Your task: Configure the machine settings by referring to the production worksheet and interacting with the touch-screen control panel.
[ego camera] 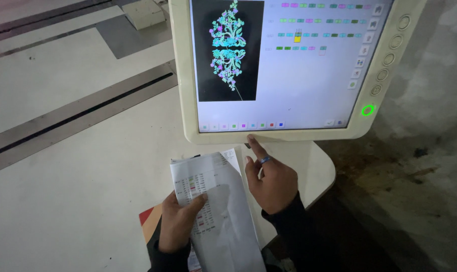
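A folded sheet of printed paper [216, 211], bearing a table of small coloured cells, is held at about 6 o'clock in the view by the left hand [178, 224], whose thumb is pressed on the front of the sheet while the other fingers are wrapped behind its left edge, so the hand is clamped on the paper. The right hand [271, 181] is seen just at 3 o'clock of the sheet, with its index finger [253, 146] stretched toward 12 o'clock and its tip placed at the lower bezel of a cream-coloured touchscreen panel [289, 133]; the remaining fingers are curled loosely and nothing is gripped by them. A ring [265, 159] is worn on one finger of that hand. On the screen a floral design [228, 45] in turquoise is shown on a black field, with rows of coloured blocks at 3 o'clock of it. A green-lit round button [367, 110] is seen at the panel's lower right corner. A pale work table [77, 186] lies beneath everything.
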